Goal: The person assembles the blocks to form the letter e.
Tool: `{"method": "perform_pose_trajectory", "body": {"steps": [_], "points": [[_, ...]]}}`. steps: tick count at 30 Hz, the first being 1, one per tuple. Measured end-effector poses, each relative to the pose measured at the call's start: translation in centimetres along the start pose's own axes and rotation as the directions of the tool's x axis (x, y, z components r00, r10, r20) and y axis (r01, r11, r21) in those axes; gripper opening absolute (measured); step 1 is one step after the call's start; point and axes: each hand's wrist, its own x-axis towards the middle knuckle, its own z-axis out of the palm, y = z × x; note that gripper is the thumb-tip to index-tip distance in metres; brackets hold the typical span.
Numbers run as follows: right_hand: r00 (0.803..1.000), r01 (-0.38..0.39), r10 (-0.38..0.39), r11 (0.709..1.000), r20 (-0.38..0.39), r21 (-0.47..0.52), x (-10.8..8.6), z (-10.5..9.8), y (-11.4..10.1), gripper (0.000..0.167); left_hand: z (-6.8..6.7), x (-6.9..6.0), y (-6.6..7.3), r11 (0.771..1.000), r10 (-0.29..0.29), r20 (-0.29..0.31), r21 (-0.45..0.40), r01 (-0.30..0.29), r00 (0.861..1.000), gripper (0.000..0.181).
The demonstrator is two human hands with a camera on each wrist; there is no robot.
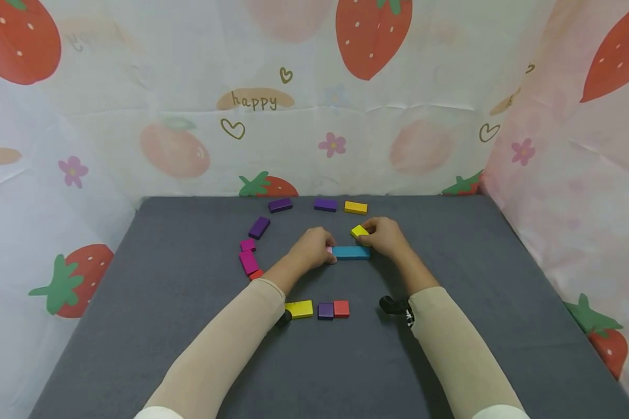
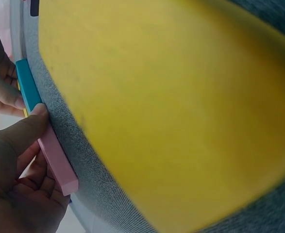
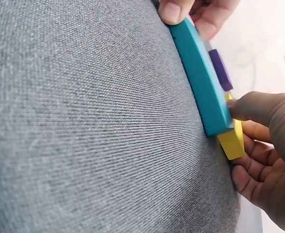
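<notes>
A blue block (image 1: 351, 253) lies on the grey cloth, end to end with a pink block (image 2: 59, 160). My left hand (image 1: 313, 247) grips the pink block between thumb and fingers, its thumb at the joint with the blue one. My right hand (image 1: 387, 235) pinches a small yellow block (image 1: 359, 231) just behind the blue block's right end. In the right wrist view this yellow block (image 3: 232, 143) shows past the blue block (image 3: 200, 77), whose end is close to the right thumb.
Purple blocks (image 1: 325, 205) and a yellow block (image 1: 356, 208) lie along the back. Magenta blocks (image 1: 248, 262) and a red one (image 1: 256, 274) curve down the left. Nearer are a yellow block (image 1: 300, 309), a purple block (image 1: 325, 311) and a red block (image 1: 341, 309).
</notes>
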Motion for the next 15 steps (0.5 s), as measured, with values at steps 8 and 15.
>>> {"method": "perform_pose_trajectory", "body": {"steps": [8,15], "points": [[1.000,-0.012,0.012,1.000,-0.004,0.001,0.16,0.18,0.26,0.044,0.03,0.06,-0.06,1.000,-0.001,-0.001,-0.008,0.001,1.000,0.036],[1.000,-0.018,0.018,1.000,-0.006,0.008,0.14,0.12,0.36,0.045,0.04,0.23,-0.12,1.000,0.000,0.006,0.002,0.000,1.000,0.036]]}}
